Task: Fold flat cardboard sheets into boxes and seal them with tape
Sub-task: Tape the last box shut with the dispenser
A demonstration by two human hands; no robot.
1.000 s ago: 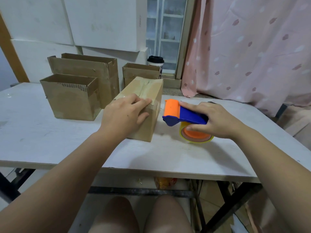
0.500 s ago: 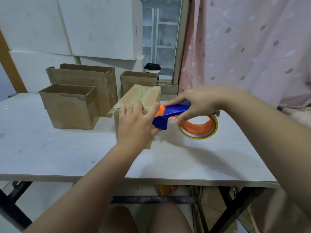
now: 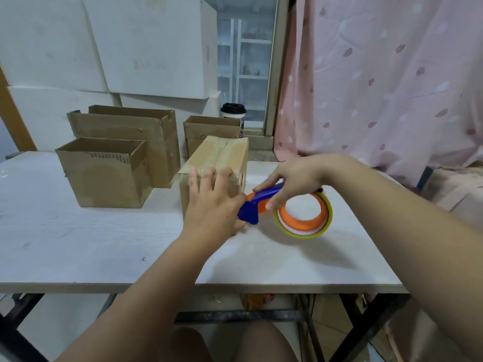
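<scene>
Sealing is being done: the box (image 3: 222, 158) on the worktop (image 3: 78, 244) is being steadied by the spread left grip (image 3: 211, 207) while the tape dispenser (image 3: 283, 219), clasped in the right grip (image 3: 292, 178), is being held beside it, probably for taping the near edge.

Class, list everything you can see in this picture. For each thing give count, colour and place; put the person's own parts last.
taped box: 1, brown, table centre
open boxes: 3, brown, left of and behind the taped box
tape dispenser: 1, blue and orange, right of the taped box
cup: 1, white with black lid, behind the open boxes
table: 1, white, foreground
curtain: 1, pink, right
white cartons: several, stacked at back left
left hand: 1, pressing the taped box's near face
right hand: 1, gripping the tape dispenser
knees: 2, below the table edge
</scene>
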